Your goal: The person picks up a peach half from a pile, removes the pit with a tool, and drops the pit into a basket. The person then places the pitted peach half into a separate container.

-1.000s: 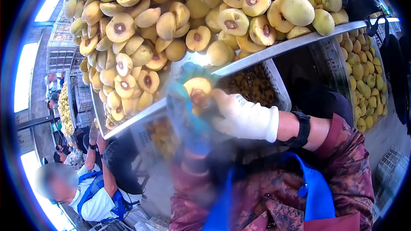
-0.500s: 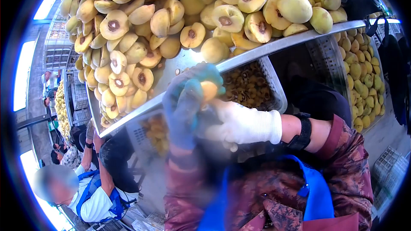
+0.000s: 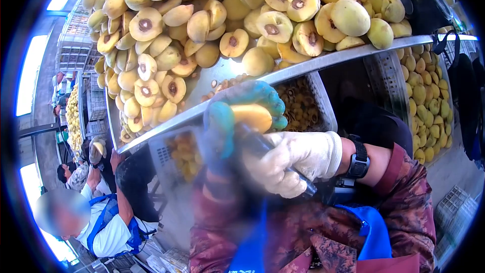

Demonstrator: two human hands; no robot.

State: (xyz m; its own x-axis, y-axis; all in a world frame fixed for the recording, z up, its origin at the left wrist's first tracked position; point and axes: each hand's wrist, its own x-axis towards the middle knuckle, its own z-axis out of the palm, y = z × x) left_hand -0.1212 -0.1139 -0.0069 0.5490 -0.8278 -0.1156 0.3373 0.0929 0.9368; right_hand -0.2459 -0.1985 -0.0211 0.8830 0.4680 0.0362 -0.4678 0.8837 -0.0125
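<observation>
Where the metal table [image 3: 323, 59] slants across the top, a heap of halved peaches [image 3: 273, 23] covers it, and a plastic crate [image 3: 329, 102] of pits [image 3: 298, 106] sits just under its rim. Below that rim, the left hand [image 3: 222, 131], in a blue glove, curls its fingers round a yellow peach [image 3: 252, 116], clasping it. The right hand [image 3: 288, 159], in a white glove, is fisted tight around a dark-handled tool [image 3: 305, 187] that points up at the peach; its tip is too blurred to make out.
</observation>
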